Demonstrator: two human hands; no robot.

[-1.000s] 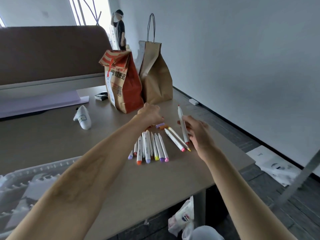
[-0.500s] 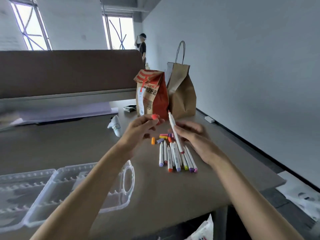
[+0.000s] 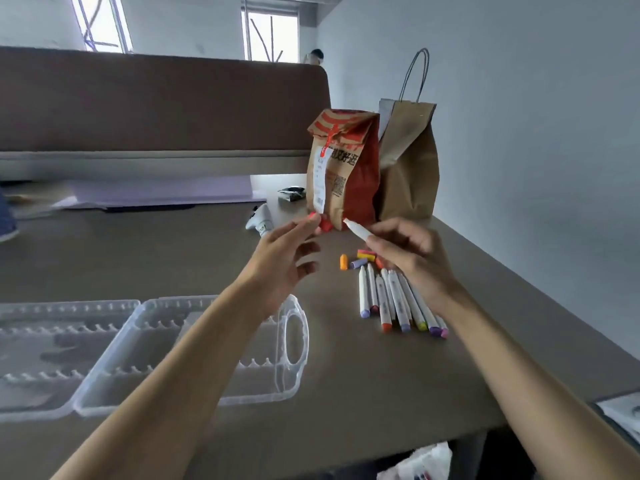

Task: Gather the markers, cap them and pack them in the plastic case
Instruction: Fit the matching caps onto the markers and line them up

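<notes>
In the lower left of the frame the clear plastic case (image 3: 145,344) lies open on the table (image 3: 363,393), with nothing in it. Right of centre a row of markers (image 3: 394,303) lies side by side, and just above them are some loose caps (image 3: 358,262). Higher, the right hand (image 3: 412,261) is closed around a white marker (image 3: 356,231), its tip pointing up-left. The left hand (image 3: 287,261) pinches a red cap (image 3: 325,224) near that tip. Behind stand a red paper bag (image 3: 346,171) and a brown paper bag (image 3: 408,161).

Red printed bag (image 3: 346,168) touching brown handled bag (image 3: 408,161), tabletop (image 3: 138,254).
</notes>
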